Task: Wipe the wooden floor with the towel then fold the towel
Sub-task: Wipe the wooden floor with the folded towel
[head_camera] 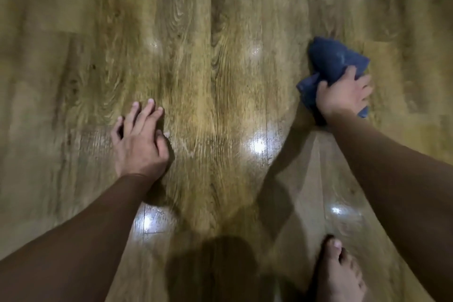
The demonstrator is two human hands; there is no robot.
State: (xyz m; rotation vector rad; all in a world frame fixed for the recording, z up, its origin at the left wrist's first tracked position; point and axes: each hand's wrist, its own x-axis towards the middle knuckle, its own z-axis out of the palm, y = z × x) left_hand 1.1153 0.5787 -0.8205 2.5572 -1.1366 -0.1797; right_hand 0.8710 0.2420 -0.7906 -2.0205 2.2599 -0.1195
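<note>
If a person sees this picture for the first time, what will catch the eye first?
First the dark blue towel, bunched on the wooden floor at the upper right, with the right hand gripping it. Next, the left hand at the centre left, fingers spread, empty, apparently resting on the floor. Bright light reflections shine on the boards between the arms, and a bare foot shows at the lower right.

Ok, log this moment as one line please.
phase: wiping | right hand: gripping bunched blue towel on wooden floor | left hand: empty, fingers on floor | fold: not yet done
</note>
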